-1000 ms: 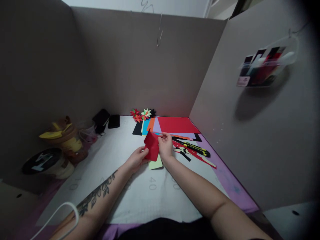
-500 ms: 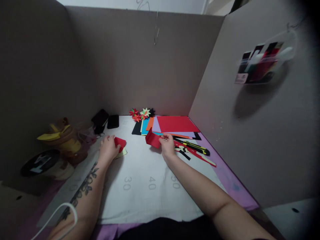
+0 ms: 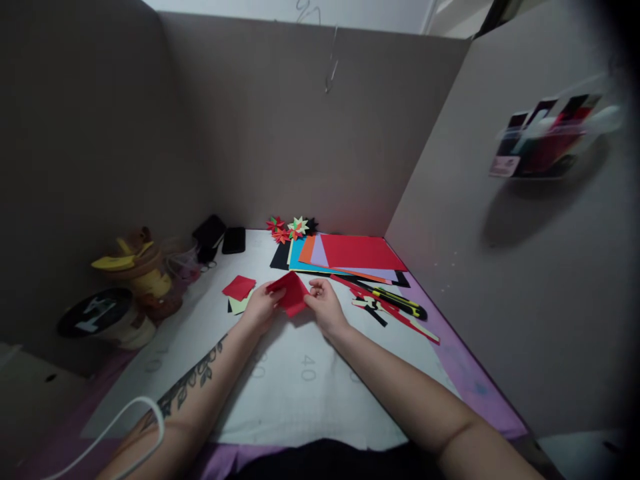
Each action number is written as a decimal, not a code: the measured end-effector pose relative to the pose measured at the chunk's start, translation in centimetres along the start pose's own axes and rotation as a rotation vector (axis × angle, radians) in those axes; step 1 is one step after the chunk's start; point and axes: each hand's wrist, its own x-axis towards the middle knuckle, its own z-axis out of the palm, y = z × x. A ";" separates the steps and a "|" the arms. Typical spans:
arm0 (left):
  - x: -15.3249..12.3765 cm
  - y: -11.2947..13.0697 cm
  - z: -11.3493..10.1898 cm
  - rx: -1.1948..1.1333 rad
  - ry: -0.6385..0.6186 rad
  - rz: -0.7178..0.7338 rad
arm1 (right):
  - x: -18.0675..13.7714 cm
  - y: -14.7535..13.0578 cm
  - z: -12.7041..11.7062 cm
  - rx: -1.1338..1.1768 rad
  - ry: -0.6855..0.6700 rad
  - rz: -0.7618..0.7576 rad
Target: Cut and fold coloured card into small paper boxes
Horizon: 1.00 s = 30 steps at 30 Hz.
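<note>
A small red paper square is held up off the white mat between both hands. My left hand pinches its left edge and my right hand pinches its right edge. To the left, another red square lies flat on top of a pale green piece on the mat, close to my left hand.
A stack of coloured paper sheets lies behind the hands, with folded paper stars at its far end. A yellow-black utility knife and paper strips lie to the right. Black cases and cups sit at the left. Cardboard walls enclose the desk.
My left hand set a red square on the green piece at the left, then came back to the middle. Both hands now hold the other red piece together.
</note>
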 end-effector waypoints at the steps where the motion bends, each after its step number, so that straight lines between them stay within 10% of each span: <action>1: 0.1 0.0 -0.1 0.020 0.016 0.010 | -0.1 -0.1 0.0 -0.012 -0.026 0.024; 13: -1.1 1.1 0.4 0.147 -0.161 -0.184 | 0.3 -1.3 0.1 0.083 -0.123 0.234; 26: -1.4 1.7 0.5 0.159 -0.080 -0.044 | 0.1 -2.0 -0.9 -0.033 -0.174 0.100; 30: -1.7 1.3 0.7 0.190 -0.068 0.050 | 0.0 -2.3 -1.2 -0.270 -0.183 -0.159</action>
